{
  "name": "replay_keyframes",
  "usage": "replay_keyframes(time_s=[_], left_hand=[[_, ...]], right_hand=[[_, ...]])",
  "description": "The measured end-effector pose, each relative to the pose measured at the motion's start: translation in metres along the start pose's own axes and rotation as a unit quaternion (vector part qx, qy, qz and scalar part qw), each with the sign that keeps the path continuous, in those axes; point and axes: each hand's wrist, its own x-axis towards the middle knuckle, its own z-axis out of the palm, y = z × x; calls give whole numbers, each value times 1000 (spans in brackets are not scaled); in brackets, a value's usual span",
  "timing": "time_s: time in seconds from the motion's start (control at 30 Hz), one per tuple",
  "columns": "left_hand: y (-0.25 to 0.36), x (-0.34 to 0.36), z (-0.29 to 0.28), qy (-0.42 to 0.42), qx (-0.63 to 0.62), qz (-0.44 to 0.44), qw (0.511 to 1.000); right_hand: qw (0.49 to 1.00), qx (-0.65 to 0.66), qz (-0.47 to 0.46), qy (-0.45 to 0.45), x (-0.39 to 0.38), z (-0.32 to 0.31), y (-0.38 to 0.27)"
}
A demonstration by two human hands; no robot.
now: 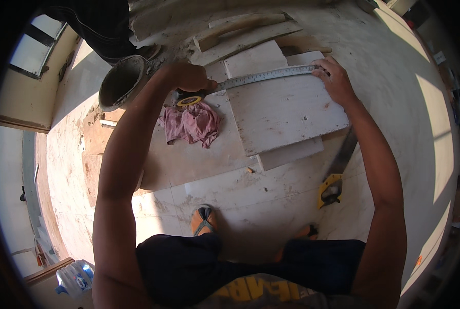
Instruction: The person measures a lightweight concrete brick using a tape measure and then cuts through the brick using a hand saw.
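My left hand (191,77) is closed on a black and yellow tape measure (189,99) over the back left of a pale, dusty block (281,116). The blade (263,75) stretches right along the block's far side, and my right hand (333,82) pinches it near the far right corner. Another pale slab (286,154) lies beneath the block. A crumpled pink cloth (191,126) lies below my left hand. A handsaw with a yellow handle (330,190) lies at the right, its blade reaching toward the blocks.
Another person's dark-clad leg (101,28) stands at the back left beside a grey bucket (121,82). Rough offcuts (240,28) lie at the back. A board (93,165) is at the left, and clear plastic bottles (75,278) are at the lower left. My sandalled foot (203,220) is below.
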Motion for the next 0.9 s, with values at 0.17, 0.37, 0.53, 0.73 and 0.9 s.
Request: replay_keyframes(time_s=[0.17,0.37,0.53,0.73,0.9], left_hand=[[-10,0,-1,-16,-51,11,998],[2,-8,-8,-46,-32,6,998],[-3,-4,-6,-41,-41,5,998],[-4,-4,-6,-73,-95,-5,993],[-36,5,14,-59,-216,14,975]], right_hand=[[1000,6,1,9,2,7,1],[1000,4,-2,18,1,9,4],[1000,7,2,16,2,8,3],[1000,-3,1,1,2,6,7],[1000,-2,-19,-5,9,-6,8]])
